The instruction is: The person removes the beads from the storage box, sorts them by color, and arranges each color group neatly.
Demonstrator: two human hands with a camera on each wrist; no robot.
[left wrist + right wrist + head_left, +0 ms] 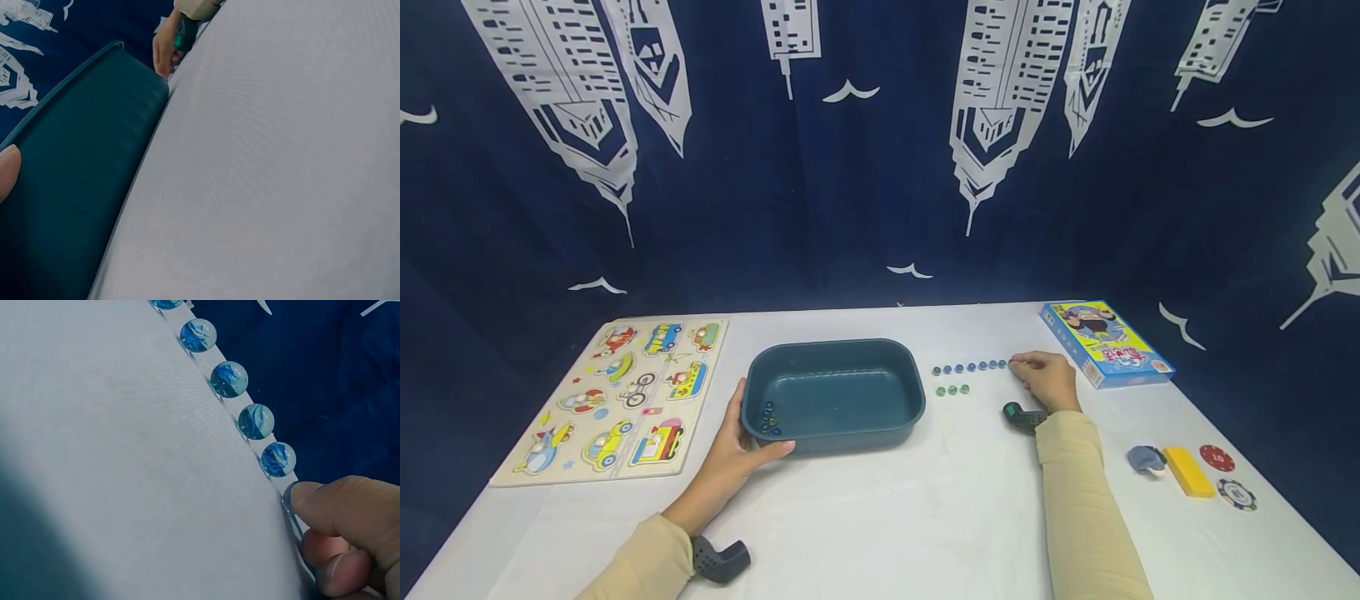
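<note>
My left hand (737, 446) grips the left end of a dark teal plastic basin (842, 437), thumb along its front side and fingers round the corner. Several dark marbles (768, 417) lie in the basin's left front corner. Right of the basin, several blue marbles (972, 367) form a line on the white table, with three green marbles (952, 389) in a shorter line nearer me. At the right end of the blue line, my right hand (1048, 379) pinches a marble (289, 497), mostly hidden by the thumb in the right wrist view.
A wooden picture puzzle board (617, 400) lies at the left. A blue and yellow game box (1105, 343) sits at the back right. Near the right edge are a small grey-blue object (1146, 460), a yellow block (1188, 472), a red chip (1217, 457) and a black-and-white chip (1236, 494).
</note>
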